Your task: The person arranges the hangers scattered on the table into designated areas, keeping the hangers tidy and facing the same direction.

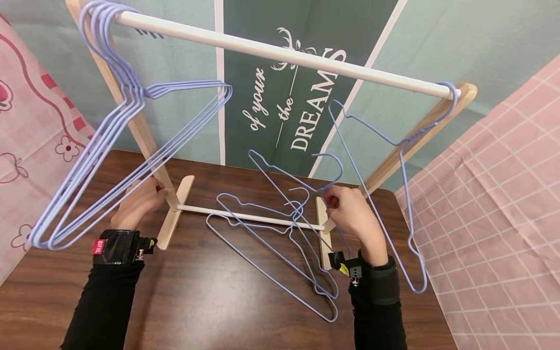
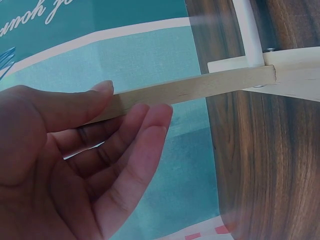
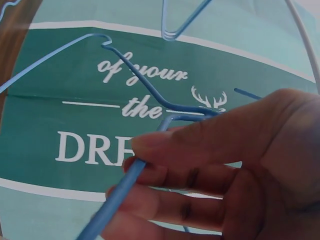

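Blue wire is running between the thumb and curled fingers of the right hand, which is pinching a raised hanger near its neck, above the table and just in front of the rack's right foot. Two more hangers are lying flat beneath it. The left hand is resting with relaxed, nearly straight fingers against the wooden upright of the rack, under a bunch of hangers on the white rail.
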{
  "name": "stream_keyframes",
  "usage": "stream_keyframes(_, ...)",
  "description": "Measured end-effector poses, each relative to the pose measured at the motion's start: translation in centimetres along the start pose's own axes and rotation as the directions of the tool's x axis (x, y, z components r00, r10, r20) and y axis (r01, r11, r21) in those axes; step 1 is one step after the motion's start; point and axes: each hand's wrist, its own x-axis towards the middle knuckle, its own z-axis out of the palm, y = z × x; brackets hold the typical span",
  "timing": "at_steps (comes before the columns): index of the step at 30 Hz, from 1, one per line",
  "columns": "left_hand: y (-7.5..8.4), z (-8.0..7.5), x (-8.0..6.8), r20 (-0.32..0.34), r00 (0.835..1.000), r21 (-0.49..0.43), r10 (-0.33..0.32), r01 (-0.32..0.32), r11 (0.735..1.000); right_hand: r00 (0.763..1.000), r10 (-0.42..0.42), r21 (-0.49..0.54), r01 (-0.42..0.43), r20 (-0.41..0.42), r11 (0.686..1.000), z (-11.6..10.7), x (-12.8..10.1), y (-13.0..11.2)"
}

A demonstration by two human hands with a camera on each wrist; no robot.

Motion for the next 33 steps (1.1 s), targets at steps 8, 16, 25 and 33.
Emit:
stream_keyframes(8, 0.1, 0.0, 0.1, 0.009, 1.000, 0.001, -0.002, 0.002, 1.000, 0.999, -0.008, -0.010, 0.008, -0.033, 1.000, -1.2, -0.4, -0.5)
stream_keyframes(16, 0.2, 0.0, 0.0, -0.005, 1.000, -0.013, -0.014, 0.014, 1.000, 0.999, 0.002, -0.007, -0.003, -0.044, 1.000, -2.7, -0.4, -0.6)
stream_keyframes(25, 0.2, 0.0, -0.1, 0.010, 1.000, -0.034, -0.024, 0.024, 0.999, 0.999, 0.002, -0.025, -0.004, -0.049, 1.000, -4.4, -0.5, -0.6)
stream_keyframes(33, 0.3, -0.1, -0.1, 0.017, 0.999, -0.036, -0.030, 0.030, 0.999, 0.997, 0.003, -0.055, -0.007, -0.081, 0.998, -5.9, -0.7, -0.6)
